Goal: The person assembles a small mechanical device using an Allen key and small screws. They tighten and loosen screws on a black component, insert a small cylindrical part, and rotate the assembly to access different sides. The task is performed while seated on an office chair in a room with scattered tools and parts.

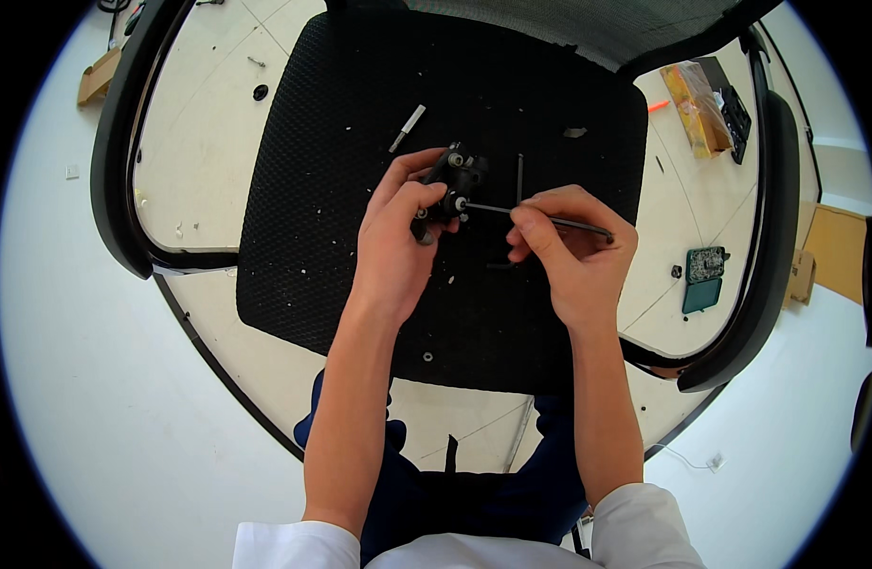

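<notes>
Over the black chair seat (303,237), my left hand (403,213) is wrapped round a small black metal part (469,174) with round bolt-like fittings; its exact kind is unclear. My right hand (576,237) pinches a long dark hex key (493,208). The key's far end meets a silver round fitting on the black part, and its short bent end shows near my right palm. Beyond my right fingers a second dark hex key (520,175) lies on the seat. A short dark piece (500,266) rests between my hands, partly lost against the black fabric.
On the seat lie a silver-and-white stick (408,128), a grey flake (574,133), a small nut (427,357) and scattered pale crumbs. Armrests (123,152) flank it, and a mesh backrest (550,28) rises beyond. An open green case (702,296) and a yellow-orange package (694,109) lie on the floor.
</notes>
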A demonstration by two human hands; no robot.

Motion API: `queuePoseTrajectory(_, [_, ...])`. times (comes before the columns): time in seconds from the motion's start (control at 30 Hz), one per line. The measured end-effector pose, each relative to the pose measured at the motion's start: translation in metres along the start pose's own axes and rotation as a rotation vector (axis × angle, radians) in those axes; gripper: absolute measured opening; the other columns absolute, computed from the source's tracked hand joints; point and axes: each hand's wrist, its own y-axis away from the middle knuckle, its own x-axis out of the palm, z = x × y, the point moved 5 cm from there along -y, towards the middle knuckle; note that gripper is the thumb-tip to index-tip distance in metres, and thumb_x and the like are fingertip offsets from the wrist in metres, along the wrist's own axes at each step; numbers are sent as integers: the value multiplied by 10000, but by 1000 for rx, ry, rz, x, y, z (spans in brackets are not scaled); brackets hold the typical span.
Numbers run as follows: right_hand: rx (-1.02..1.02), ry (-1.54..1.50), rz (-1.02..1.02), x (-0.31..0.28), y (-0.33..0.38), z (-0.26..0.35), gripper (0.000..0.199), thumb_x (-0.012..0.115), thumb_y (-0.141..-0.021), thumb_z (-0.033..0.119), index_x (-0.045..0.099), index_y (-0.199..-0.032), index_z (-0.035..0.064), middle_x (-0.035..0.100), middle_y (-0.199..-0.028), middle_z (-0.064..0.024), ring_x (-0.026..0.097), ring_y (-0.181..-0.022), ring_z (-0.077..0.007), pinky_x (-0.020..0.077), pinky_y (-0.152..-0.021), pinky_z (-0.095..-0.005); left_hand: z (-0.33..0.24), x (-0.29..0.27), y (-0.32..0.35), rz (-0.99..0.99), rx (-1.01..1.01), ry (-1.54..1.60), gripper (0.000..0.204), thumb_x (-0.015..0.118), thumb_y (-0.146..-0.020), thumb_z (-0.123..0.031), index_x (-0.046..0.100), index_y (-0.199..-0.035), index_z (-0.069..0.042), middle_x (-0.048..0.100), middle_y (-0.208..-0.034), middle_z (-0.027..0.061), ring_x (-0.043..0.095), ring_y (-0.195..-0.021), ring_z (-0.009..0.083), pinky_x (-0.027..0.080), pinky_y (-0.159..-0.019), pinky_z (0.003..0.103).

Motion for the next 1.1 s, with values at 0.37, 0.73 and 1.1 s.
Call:
queuePoseTrajectory(0.37, [-137, 218, 76, 13, 4, 3, 170, 726, -822, -49, 732, -986, -4, 709, -875, -100, 722, -757, -169, 596, -663, -243, 18, 5, 3, 88, -148, 135, 433, 502, -903, -178, 530, -1288, 19, 619, -1077, 105, 578, -940, 166, 458, -842, 324])
queuePoseTrajectory(0.73, [-142, 250, -36, 6, 5, 7, 131, 744, -825, -17, 705, -950, -21, 698, -851, -90, 723, -722, -162, 558, -612, -226, 18, 22, 9, 84, -131, 104, 429, 508, -899, -164, 532, -1288, 17, 583, -1091, 97, 529, -975, 150, 440, -841, 318])
queuePoseTrajectory(1.1, [-256, 498, 49, 6, 5, 9, 67, 736, -835, 5, 695, -886, -14, 687, -833, -93, 697, -687, -143, 554, -642, -227, 16, 18, 7, 76, -114, 108, 416, 498, -911, -158, 525, -1287, 17, 571, -1099, 83, 514, -943, 134, 427, -838, 307])
